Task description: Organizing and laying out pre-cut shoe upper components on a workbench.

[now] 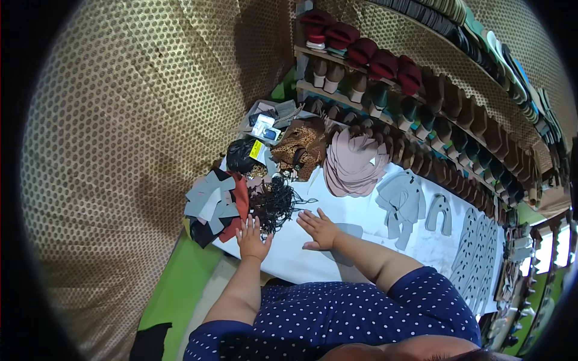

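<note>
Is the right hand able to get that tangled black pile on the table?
Probably yes: the right hand is open just beside the tangled black pile, and nothing seems to stand between them.
</note>
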The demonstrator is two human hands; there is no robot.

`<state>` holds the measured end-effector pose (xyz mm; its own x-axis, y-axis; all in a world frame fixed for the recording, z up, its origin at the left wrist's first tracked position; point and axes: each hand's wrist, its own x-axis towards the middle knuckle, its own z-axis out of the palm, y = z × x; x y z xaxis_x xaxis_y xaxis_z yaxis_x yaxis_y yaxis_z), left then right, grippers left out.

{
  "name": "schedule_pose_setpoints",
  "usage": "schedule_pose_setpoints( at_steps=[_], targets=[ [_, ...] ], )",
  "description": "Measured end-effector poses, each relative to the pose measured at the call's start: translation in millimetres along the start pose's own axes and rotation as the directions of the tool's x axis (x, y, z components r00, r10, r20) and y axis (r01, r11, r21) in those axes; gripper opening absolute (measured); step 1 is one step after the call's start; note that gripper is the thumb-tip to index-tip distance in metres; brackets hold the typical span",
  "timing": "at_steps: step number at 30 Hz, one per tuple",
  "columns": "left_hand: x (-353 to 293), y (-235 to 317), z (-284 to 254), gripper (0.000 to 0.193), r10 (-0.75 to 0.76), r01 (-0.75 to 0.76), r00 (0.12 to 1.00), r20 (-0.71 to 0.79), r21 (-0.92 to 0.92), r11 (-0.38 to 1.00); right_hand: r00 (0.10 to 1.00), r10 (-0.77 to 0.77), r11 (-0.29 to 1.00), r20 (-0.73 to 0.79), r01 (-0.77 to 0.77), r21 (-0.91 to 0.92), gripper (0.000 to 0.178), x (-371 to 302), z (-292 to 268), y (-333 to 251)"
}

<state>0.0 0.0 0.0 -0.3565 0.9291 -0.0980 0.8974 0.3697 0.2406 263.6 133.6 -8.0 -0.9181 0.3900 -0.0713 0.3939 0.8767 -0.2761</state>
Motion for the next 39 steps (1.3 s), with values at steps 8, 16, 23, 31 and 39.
schedule_pose_setpoints(
  at_steps=[8, 16, 23, 31, 39],
  targets=[
    [0.2, 0.0, -5.1, 0.085, 0.014, -0.014, 1.000, -0.008, 0.022, 1.000, 0.999, -0.012, 1.000, -0.035, 0.012, 0.004, 0.095, 2.8, -3.2, -0.5],
    [2.7, -1.6, -2.3, 0.085, 0.014, -0.014, 1.000, -0.014, 0.016, 1.000, 0.999, 0.041, 0.998, 0.030, -0.043, 0.038, 0.095, 5.3, -8.4, -6.0],
    [1.4, -0.1, -4.8, 0.084, 0.001, -0.001, 1.000, -0.002, 0.017, 1.000, 0.988, 0.152, 0.988, 0.014, -0.152, 0.023, 0.094, 0.5, -2.8, -31.3],
    [6.1, -4.7, -2.1, 0.085, 0.025, -0.023, 0.999, -0.039, 0.053, 0.998, 0.987, 0.159, 0.984, -0.037, -0.155, 0.085, 0.086, 2.2, -4.7, -29.9],
    [0.6, -4.6, 1.5, 0.085, 0.021, -0.020, 1.000, -0.022, 0.038, 0.999, 0.984, 0.173, 0.985, -0.044, -0.173, 0.007, 0.086, -2.7, 0.0, -37.5]
  ],
)
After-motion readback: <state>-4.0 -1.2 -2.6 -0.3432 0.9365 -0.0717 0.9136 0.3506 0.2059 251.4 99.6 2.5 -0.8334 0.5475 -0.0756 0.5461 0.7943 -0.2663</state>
